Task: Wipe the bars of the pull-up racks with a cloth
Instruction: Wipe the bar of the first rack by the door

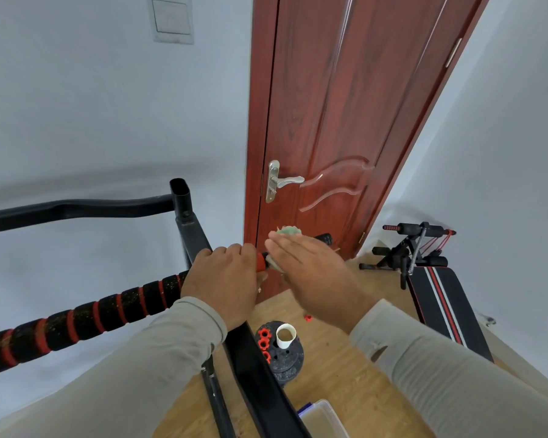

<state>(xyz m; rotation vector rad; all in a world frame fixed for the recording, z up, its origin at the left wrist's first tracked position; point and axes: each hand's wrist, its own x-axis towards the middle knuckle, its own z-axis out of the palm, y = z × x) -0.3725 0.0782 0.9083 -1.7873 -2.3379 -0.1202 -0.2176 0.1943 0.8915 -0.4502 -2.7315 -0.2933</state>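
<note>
The pull-up rack's top bar (86, 320) runs from lower left to the centre, padded in black foam with red rings. My left hand (225, 279) is closed around this bar beside the black upright post (184, 210). The bar's right end (324, 238) sticks out toward the door. My right hand (310, 267) lies on that part with fingers straight and flat, pressing a pale green cloth (288, 230) whose edge shows beyond the fingertips. Most of the cloth is hidden under the hand.
A red wooden door (345, 121) with a metal handle (282, 181) stands just behind the bar. On the wooden floor below are weight plates (285, 358) with a white cup (285, 335) on top, a plastic box (323, 418), and a sit-up bench (437, 286) at the right.
</note>
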